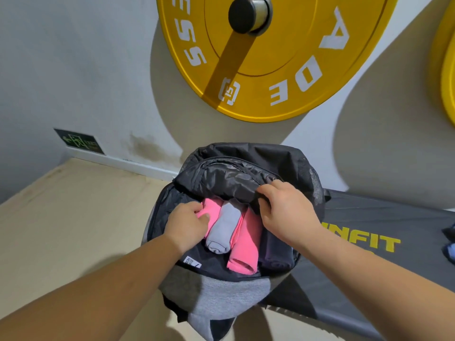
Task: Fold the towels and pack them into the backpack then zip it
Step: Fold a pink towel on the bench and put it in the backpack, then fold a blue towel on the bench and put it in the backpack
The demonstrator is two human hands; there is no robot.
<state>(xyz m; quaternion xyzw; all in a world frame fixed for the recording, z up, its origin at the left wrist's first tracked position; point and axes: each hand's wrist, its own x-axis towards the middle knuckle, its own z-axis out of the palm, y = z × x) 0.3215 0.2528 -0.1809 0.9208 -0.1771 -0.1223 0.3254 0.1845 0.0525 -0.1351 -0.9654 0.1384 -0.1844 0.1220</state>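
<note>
We see a backpack (216,291) lying open on the near end of a bench (369,217). The backpack is soft cloth, fuzzy grey at the bottom and smooth, shiny black on top. Its black flap (229,178) is crinkly and is lifted up.

The right hand (288,212) has its grip curled over the edge of the flap and holds it up. The left hand (188,223) reaches into the open mouth of the bag. Its grip is bent around the left pink towel (211,210), with the thumb on the cloth.

Four towels lie inside, side by side, each rolled into a long tube. The left pink towel is tucked against the left wall of the bag. The grey towel (225,227) lies on top, next to it. The right pink towel (246,244) touches the grey one. A dark towel (275,252) fills the right side. They are packed tight, and their top ends hide under the flap.

The bench is flat, black and smooth, with yellow letters. Something blue sits at its far right, too cut off to tell what it is.

The pale floor (73,217) on the left is wide and bare. A round yellow weight plate (270,70) hangs on the white wall (73,70) just above the bag. A small green sign (80,141) sits low on the wall.
</note>
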